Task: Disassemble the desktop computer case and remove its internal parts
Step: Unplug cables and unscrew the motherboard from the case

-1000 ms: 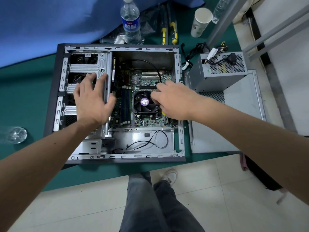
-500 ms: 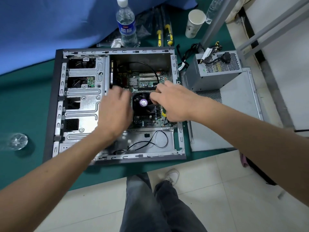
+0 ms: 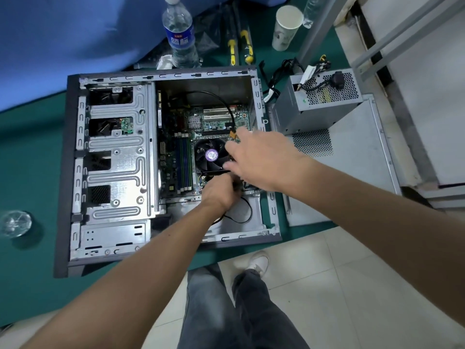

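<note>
A green mat covers the bench, with blue cloth along its far edge. The case lies open on its side on the mat, its grey drive cage filling the left half. The side panel lies flat just right of the case, and the power supply sits on the panel's far end, out of the case, its cables trailing onto the mat.

Inside the case's right half lies the board, with 4 RAM sticks side by side to the left of the fan, which bears a purple round label. A black cable arcs over the board's far part.

The right hand reaches in over the fan's right edge, fingers curled down at it; what they hold cannot be told. The left hand is just in front of the fan, fingers bent under and hidden, so its grip cannot be told either. Both hands are close together.

Beyond the case stand a water bottle and a paper cup, with 2 yellow-handled screwdrivers lying between them. A clear glass thing sits on the mat, well left of the case.
</note>
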